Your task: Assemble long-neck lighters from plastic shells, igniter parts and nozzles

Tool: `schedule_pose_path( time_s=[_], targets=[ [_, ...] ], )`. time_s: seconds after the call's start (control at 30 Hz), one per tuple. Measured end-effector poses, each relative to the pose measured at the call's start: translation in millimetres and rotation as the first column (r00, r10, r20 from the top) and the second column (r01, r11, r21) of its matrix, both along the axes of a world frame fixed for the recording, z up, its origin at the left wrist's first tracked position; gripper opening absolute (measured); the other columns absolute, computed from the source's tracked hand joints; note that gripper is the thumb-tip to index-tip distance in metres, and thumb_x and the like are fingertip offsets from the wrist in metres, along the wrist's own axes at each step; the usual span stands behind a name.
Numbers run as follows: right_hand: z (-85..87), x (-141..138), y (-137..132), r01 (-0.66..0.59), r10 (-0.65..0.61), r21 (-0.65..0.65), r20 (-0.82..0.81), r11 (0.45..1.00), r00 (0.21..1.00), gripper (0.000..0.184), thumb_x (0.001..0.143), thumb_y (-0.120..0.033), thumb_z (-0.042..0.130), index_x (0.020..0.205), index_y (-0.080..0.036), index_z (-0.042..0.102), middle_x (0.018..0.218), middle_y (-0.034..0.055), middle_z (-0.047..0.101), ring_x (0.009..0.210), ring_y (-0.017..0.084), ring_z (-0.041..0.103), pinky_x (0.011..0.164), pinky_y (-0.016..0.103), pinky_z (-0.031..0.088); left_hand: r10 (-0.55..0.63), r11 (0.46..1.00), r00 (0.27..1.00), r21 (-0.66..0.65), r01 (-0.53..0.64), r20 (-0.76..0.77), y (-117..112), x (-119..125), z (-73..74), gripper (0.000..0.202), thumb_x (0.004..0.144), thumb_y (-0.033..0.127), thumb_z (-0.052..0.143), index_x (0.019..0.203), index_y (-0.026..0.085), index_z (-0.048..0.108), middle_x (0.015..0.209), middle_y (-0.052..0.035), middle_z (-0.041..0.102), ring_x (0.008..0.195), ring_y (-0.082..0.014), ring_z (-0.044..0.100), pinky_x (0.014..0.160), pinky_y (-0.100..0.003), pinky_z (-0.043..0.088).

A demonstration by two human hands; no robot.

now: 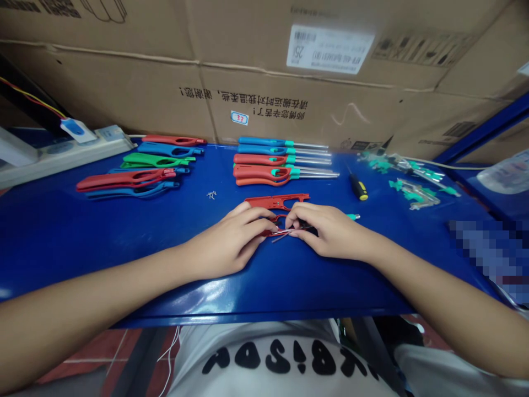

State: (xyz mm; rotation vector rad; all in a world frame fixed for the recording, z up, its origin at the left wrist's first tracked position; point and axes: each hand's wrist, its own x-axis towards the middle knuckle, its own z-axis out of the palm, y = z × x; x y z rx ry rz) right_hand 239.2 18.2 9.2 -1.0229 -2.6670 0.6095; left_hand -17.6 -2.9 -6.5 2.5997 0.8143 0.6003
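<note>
My left hand [237, 238] is closed on a red lighter shell half [268, 233] at the middle of the table, its fingertips pressed along the edge. From the other side my right hand [330, 229] pinches a thin pale wire [283, 231] over the same shell. Fingers cover most of the shell's inside. A green nozzle end [354, 216] sticks out beyond my right knuckles. Just behind both hands lies a second red shell half [264, 203], inner side up.
Several coloured shell halves [165, 161] lie at back left. Assembled lighters [264, 160] with metal tubes sit centre back. Small screws [211, 194], a yellow-black screwdriver [357, 186] and green-and-clear lighter parts [413, 193] are around. A cardboard box [256, 66] walls the rear; a power strip [61, 160] stands left.
</note>
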Motion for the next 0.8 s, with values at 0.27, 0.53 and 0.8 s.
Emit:
schedule_pose_path(
  time_s=[0.27,0.53,0.8],
  targets=[
    [-2.7,2.9,1.5,-0.042,0.042,0.018,-0.019,0.999,0.999,0.006,0.097,-0.02,0.056,0.102,-0.02,0.059,0.099,0.0037,0.066,0.089,0.018,0.061,0.077,0.03,0.044,-0.001,1.0,1.0,0.004,0.001,-0.006,0.3,-0.5,-0.4,0.024,0.101,0.016,0.048,0.119,0.017,0.063,0.128,-0.0109,0.061,0.113,-0.0236,0.052,0.101,-0.039,0.045],
    [-3.0,6.5,2.8,-0.06,0.061,0.016,-0.057,0.998,0.996,0.01,0.095,-0.023,0.061,0.105,-0.021,0.058,0.097,0.0013,0.066,0.086,0.016,0.062,0.074,0.027,0.044,-0.001,1.0,0.998,0.014,0.002,-0.058,0.3,-1.8,3.1,0.027,0.101,0.017,0.048,0.122,0.019,0.065,0.128,-0.0111,0.061,0.113,-0.0241,0.053,0.1,-0.04,0.047],
    [-4.6,4.6,4.2,-0.062,0.064,0.054,-0.037,0.997,0.997,0.009,0.099,-0.024,0.053,0.101,-0.02,0.061,0.096,0.0038,0.067,0.085,0.017,0.061,0.073,0.029,0.044,-0.005,0.998,0.995,0.056,0.01,-0.101,0.7,-2.1,2.8,0.029,0.102,0.018,0.046,0.123,0.019,0.066,0.129,-0.0115,0.061,0.114,-0.0249,0.054,0.1,-0.041,0.048]
  ],
)
